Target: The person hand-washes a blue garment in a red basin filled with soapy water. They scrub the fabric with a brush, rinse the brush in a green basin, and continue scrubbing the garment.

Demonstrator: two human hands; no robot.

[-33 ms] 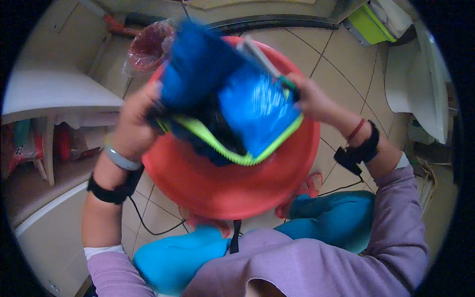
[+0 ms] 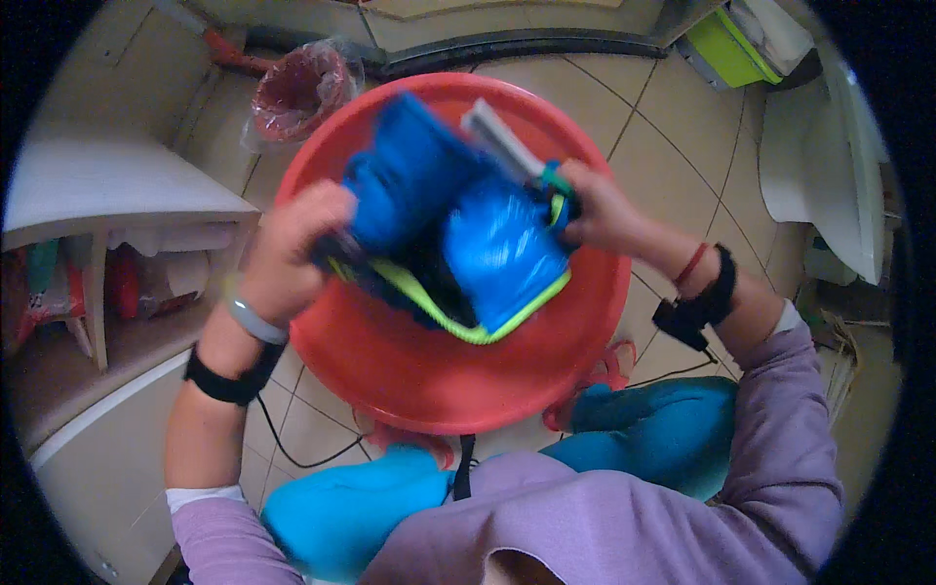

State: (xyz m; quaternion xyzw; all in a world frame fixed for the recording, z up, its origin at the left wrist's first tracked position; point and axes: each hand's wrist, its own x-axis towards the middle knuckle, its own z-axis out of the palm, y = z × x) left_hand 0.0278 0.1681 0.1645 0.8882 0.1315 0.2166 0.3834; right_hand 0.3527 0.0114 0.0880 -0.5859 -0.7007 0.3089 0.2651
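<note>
A blue bag [image 2: 502, 253] with a lime-green zip edge and a dark inside hangs tilted over the large red basin [image 2: 419, 380]. Its blue surface looks shiny. My left hand [image 2: 292, 249], slightly blurred, is closed on the bag's left edge. At the bag's right side my right hand [image 2: 604, 210] is closed round the green handle of what looks like a brush [image 2: 502, 136], its pale head pointing up and left. Whether those right fingers also pinch the bag's edge I cannot tell.
A red bin [image 2: 297, 93] lined with clear plastic stands beyond the basin at the left. White shelving [image 2: 127, 185] with packages below is on my left. A lime-green box [image 2: 731, 49] sits at the far right. Tiled floor [image 2: 673, 146] surrounds the basin.
The bag has come down and slightly nearer to me, lower over the basin. Both hands have shifted slightly with it and keep their grips.
</note>
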